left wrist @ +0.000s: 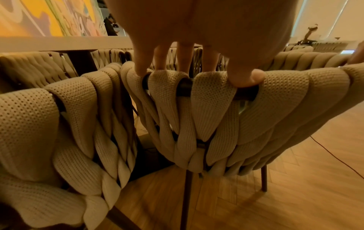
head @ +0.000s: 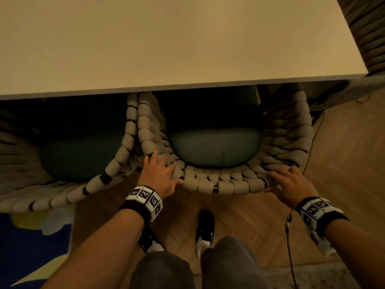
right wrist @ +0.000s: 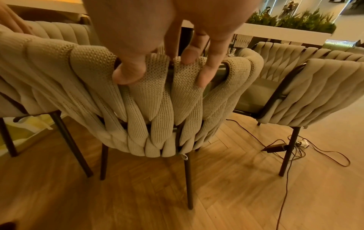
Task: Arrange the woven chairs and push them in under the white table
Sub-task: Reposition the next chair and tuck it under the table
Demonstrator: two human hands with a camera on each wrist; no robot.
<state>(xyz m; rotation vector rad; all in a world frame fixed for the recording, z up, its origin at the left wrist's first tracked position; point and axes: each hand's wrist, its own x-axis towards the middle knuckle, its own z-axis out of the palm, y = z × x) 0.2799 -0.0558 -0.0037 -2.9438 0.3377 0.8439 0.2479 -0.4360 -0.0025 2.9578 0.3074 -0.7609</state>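
A beige woven chair (head: 220, 184) with a teal cushion (head: 214, 147) stands in front of me, its seat partly under the white table (head: 187, 49). My left hand (head: 160, 173) holds the left part of its back rim, fingers over the top and thumb on the near side. In the left wrist view the thumb (left wrist: 246, 77) presses the dark rail of the chair (left wrist: 216, 112). My right hand (head: 289, 182) holds the rim's right part. In the right wrist view its fingertips (right wrist: 204, 77) and thumb lie on the weave of the chair (right wrist: 149, 105).
A second woven chair (head: 62, 192) (left wrist: 49, 124) stands close on the left, almost touching. Another chair (right wrist: 319, 87) stands to the right. Cables (right wrist: 295, 147) and a plug lie on the wooden floor. A blue and yellow rug (head: 31, 247) is at my left; my feet (head: 205, 226) stand behind the chair.
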